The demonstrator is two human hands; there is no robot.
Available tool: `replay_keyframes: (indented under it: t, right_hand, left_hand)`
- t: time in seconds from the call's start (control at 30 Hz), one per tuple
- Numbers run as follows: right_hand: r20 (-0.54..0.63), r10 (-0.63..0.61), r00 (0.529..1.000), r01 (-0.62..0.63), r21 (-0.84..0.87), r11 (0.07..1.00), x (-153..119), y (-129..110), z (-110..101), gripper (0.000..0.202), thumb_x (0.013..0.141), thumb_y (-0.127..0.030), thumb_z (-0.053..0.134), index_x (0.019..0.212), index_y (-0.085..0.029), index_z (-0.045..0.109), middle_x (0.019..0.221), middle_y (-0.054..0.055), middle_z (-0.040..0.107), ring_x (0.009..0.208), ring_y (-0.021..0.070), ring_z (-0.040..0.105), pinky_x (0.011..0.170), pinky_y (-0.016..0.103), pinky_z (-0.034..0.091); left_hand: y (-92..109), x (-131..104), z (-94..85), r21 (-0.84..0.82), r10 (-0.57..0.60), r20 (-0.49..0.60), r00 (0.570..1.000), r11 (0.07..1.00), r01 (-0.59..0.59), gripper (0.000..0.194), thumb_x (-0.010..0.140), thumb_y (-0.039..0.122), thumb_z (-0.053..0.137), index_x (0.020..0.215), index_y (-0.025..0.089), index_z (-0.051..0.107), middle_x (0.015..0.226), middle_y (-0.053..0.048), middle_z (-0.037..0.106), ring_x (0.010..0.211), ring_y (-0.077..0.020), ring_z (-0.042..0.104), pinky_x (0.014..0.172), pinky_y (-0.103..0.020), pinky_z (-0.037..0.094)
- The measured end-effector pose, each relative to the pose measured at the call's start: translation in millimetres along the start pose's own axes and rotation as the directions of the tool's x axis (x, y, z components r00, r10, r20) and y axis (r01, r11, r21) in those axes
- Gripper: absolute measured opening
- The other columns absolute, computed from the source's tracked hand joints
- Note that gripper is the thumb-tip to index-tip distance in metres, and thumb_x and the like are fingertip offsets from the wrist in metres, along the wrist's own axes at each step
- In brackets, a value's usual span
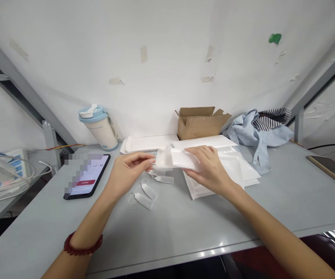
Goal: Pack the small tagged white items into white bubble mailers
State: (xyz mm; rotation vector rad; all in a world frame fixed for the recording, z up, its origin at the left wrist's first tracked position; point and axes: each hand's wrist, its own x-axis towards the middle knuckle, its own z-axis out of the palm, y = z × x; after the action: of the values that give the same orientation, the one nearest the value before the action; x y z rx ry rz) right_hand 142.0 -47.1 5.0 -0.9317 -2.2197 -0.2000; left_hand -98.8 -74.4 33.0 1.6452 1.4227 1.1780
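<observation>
My right hand (pixel 208 167) is closed round a folded white padded envelope (pixel 181 159), held above the middle of the table. At the left end of the envelope is its whitish flap (pixel 164 158). My left hand (pixel 129 170) pinches at the flap's left edge with thumb and forefinger; what lies between the fingertips is too small to make out. Small translucent bottles with looped caps, such as one bottle (pixel 144 200), lie on the table just below my hands. More white envelopes (pixel 199 190) are stacked under and beside my right hand.
A phone (pixel 88 176) and a blue-lidded cup (pixel 100 130) are at the left. Flat white packets (pixel 150 143) and an open cardboard box (pixel 200 124) stand near the wall. Blue cloth (pixel 257 133) and a tablet-like device (pixel 334 170) lie right. Cables (pixel 19 182) are far left.
</observation>
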Motion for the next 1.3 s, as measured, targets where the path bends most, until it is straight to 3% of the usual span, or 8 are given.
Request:
replay_keyframes:
  t: [0.1, 0.23, 0.47, 0.57, 0.7, 0.83, 1.13, 1.3]
  right_hand:
    - [-0.045, 0.082, 0.996, -0.084, -0.047, 0.995, 0.7, 11.0, -1.0, 0.034, 0.083, -0.034, 0.056, 0.112, -0.019, 0.047, 0.105, 0.01, 0.061, 0.097, 0.0268, 0.054, 0.083, 0.042, 0.034]
    - [-0.048, 0.133, 0.99, -0.135, -0.051, 0.989, 1.6, 16.3, -2.2, 0.031, 0.084, -0.036, 0.054, 0.111, -0.022, 0.048, 0.102, 0.007, 0.062, 0.096, 0.0268, 0.054, 0.082, 0.042, 0.034]
    - [-0.007, 0.137, 0.991, -0.137, -0.052, 0.989, 0.9, 12.3, -2.1, 0.035, 0.083, -0.037, 0.057, 0.112, -0.021, 0.047, 0.105, 0.008, 0.061, 0.098, 0.0267, 0.053, 0.085, 0.043, 0.033]
    - [0.009, 0.128, 0.992, -0.127, -0.06, 0.99, 0.5, 13.2, -1.6, 0.035, 0.082, -0.037, 0.058, 0.112, -0.021, 0.046, 0.107, 0.009, 0.06, 0.099, 0.0265, 0.052, 0.085, 0.043, 0.033]
    - [0.046, 0.094, 0.995, -0.091, -0.057, 0.994, 1.0, 13.8, -1.7, 0.035, 0.082, -0.034, 0.057, 0.113, -0.022, 0.046, 0.109, 0.008, 0.06, 0.1, 0.0264, 0.052, 0.086, 0.042, 0.032]
    - [0.073, 0.056, 0.996, -0.053, -0.033, 0.998, 1.3, 11.1, -2.6, 0.034, 0.083, -0.03, 0.056, 0.114, -0.022, 0.045, 0.109, 0.008, 0.06, 0.1, 0.026, 0.051, 0.086, 0.042, 0.032]
    - [0.125, -0.024, 0.992, 0.021, 0.027, 0.999, 0.6, 0.7, -1.1, 0.038, 0.079, -0.023, 0.057, 0.116, -0.022, 0.045, 0.11, 0.008, 0.059, 0.099, 0.0256, 0.05, 0.086, 0.041, 0.031]
    - [0.103, -0.036, 0.994, 0.029, 0.064, 0.998, 0.7, -2.5, -3.2, 0.039, 0.077, -0.021, 0.057, 0.115, -0.022, 0.046, 0.109, 0.007, 0.06, 0.097, 0.0243, 0.051, 0.085, 0.04, 0.032]
  left_hand:
    - [-13.6, 7.7, -6.6, 0.227, -0.034, 0.118, 0.992, 0.974, 0.007, 0.02, 0.073, 0.034, 0.062, 0.081, 0.017, 0.069, 0.073, -0.003, 0.068, 0.068, -0.0174, 0.061, 0.063, -0.026, 0.047]
    - [-33.2, 10.1, 0.1, 0.422, -0.153, 0.354, 0.923, 0.906, -0.011, 0.02, 0.073, 0.03, 0.059, 0.088, 0.018, 0.067, 0.063, 0.002, 0.061, 0.059, -0.0156, 0.056, 0.056, -0.025, 0.041]
    - [-15.4, 5.0, -3.7, 0.283, -0.128, 0.425, 0.896, 0.959, 0.003, 0.019, 0.077, 0.037, 0.057, 0.075, 0.019, 0.066, 0.063, 0.002, 0.059, 0.06, -0.0133, 0.051, 0.055, -0.023, 0.038]
    - [-3.8, 4.8, -19.9, 0.126, -0.094, 0.408, 0.908, 0.991, 0.046, 0.019, 0.075, 0.039, 0.063, 0.075, 0.02, 0.067, 0.067, 0.001, 0.06, 0.061, -0.0122, 0.051, 0.057, -0.022, 0.04]
    - [-6.2, 6.9, -37.6, -0.064, 0.001, 0.212, 0.977, 0.998, 0.013, 0.016, 0.074, 0.037, 0.067, 0.072, 0.021, 0.066, 0.062, 0.003, 0.057, 0.057, -0.0099, 0.048, 0.059, -0.022, 0.041]
    - [-10.7, 9.3, -36.5, -0.061, -0.006, 0.088, 0.996, 0.998, 0.012, 0.015, 0.074, 0.037, 0.067, 0.074, 0.021, 0.066, 0.058, 0.004, 0.055, 0.057, -0.0098, 0.048, 0.059, -0.022, 0.041]
    - [0.7, 1.8, -9.3, 0.177, 0.034, 0.287, 0.957, 0.98, -0.088, 0.02, 0.08, 0.036, 0.057, 0.077, 0.02, 0.069, 0.08, -0.001, 0.069, 0.075, -0.0162, 0.058, 0.066, -0.025, 0.043]
    - [-0.3, -1.6, -4.1, 0.256, 0.117, 0.238, 0.964, 0.95, -0.178, 0.019, 0.082, 0.033, 0.055, 0.077, 0.02, 0.068, 0.081, -0.002, 0.069, 0.073, -0.0161, 0.057, 0.06, -0.024, 0.04]
